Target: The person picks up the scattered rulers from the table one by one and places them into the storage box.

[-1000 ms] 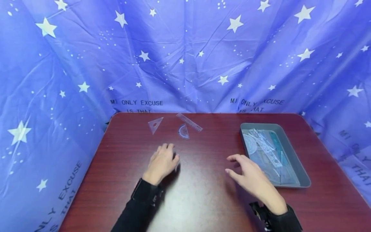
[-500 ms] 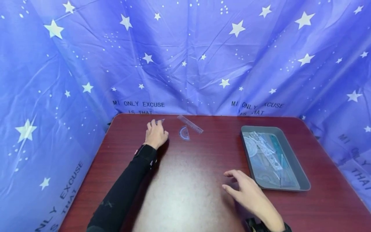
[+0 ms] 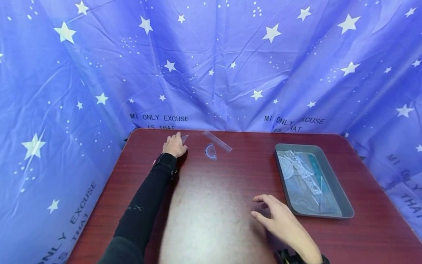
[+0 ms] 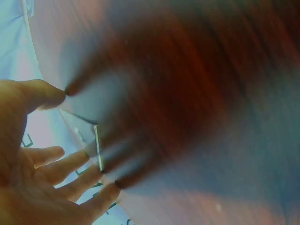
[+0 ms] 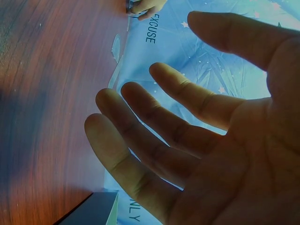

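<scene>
At the far left of the table, my left hand (image 3: pixel 174 146) is over a clear set square (image 3: pixel 185 139), hiding most of it. In the left wrist view its fingers (image 4: pixel 77 171) reach out with fingertips at the set square's edge (image 4: pixel 98 147), and the thumb stands apart. A small clear protractor (image 3: pixel 210 151) and a short clear ruler (image 3: pixel 218 141) lie to the right of that hand. My right hand (image 3: pixel 280 220) hovers near the tray's front left corner, fingers spread and loosely bent, holding nothing.
A grey tray (image 3: pixel 347 198) at the right holds several clear drawing tools and a teal-edged piece (image 3: pixel 314 165). The dark red table (image 3: pixel 237 176) ends at a blue star-patterned curtain (image 3: pixel 211 99) behind and at the sides.
My left hand has moved forward and slightly left from mid-table onto the set square. My right hand has drawn back slightly toward me. The protractor, ruler and tray stay put.
</scene>
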`<state>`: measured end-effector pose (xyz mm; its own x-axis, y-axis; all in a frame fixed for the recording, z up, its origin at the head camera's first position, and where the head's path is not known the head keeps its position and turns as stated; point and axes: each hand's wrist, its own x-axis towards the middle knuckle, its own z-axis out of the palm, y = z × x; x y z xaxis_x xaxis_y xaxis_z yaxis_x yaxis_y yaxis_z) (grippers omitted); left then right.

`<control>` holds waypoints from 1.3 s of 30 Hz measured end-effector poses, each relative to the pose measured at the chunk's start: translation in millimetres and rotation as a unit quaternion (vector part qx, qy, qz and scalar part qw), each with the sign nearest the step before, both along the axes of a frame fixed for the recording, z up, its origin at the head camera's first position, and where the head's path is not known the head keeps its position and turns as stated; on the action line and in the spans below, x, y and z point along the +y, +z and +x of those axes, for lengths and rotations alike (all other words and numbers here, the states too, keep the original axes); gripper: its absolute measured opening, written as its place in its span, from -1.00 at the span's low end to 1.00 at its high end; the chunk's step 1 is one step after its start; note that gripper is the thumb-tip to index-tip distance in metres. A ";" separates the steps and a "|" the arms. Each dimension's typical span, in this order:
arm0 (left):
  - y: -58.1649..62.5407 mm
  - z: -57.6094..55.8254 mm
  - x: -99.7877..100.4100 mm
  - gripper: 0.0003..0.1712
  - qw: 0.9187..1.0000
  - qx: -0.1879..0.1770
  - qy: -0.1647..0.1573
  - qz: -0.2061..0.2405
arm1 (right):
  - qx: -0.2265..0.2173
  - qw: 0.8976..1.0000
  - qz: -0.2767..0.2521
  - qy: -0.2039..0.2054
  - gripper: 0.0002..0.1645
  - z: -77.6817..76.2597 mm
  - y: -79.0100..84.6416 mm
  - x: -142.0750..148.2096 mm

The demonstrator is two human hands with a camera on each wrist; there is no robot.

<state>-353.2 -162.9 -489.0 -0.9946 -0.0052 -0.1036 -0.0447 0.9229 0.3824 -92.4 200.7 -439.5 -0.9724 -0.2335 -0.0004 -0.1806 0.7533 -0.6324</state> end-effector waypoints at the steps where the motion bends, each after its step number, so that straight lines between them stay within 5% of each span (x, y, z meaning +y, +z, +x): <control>1: 1.4 -0.4 -0.2 -0.16 1.000 0.000 0.001 0.001 | 0.000 1.000 0.000 0.000 -0.60 0.1 0.0 0.2; 3: 0.5 -4.0 -1.7 -0.19 1.000 0.001 0.003 0.002 | 0.000 1.000 0.002 0.001 -0.60 0.0 0.1 0.4; 10: -56.5 -46.3 -22.4 -0.27 1.000 0.026 -0.007 -0.008 | -0.006 1.000 0.003 0.001 -0.60 -0.3 0.4 -0.2; 14: -52.1 -40.9 -20.1 -0.35 1.000 0.012 -0.009 -0.016 | -0.013 1.000 0.000 0.003 -0.60 0.0 0.6 0.1; 21: -9.4 -5.2 -3.3 -0.32 0.999 -0.030 -0.007 -0.022 | -0.024 1.000 -0.006 0.006 -0.60 0.3 0.9 0.6; 26: 6.0 14.1 0.9 -0.27 0.999 -0.037 -0.010 -0.029 | -0.033 0.999 -0.008 0.006 -0.61 0.1 1.0 0.3; 35: 8.2 17.0 6.6 -0.28 0.998 -0.020 -0.032 -0.045 | -0.022 1.000 -0.012 0.014 -0.61 0.4 1.6 0.6; 39: -4.3 8.0 5.5 -0.32 0.998 0.017 -0.051 -0.035 | -0.012 1.000 -0.008 0.017 -0.61 0.0 1.1 0.1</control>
<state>-345.2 -157.4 -493.3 -0.9932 0.0907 -0.0737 0.0629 0.9465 0.3166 -92.4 200.9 -438.4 -0.9634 -0.2673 -0.0194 -0.1913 0.7367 -0.6486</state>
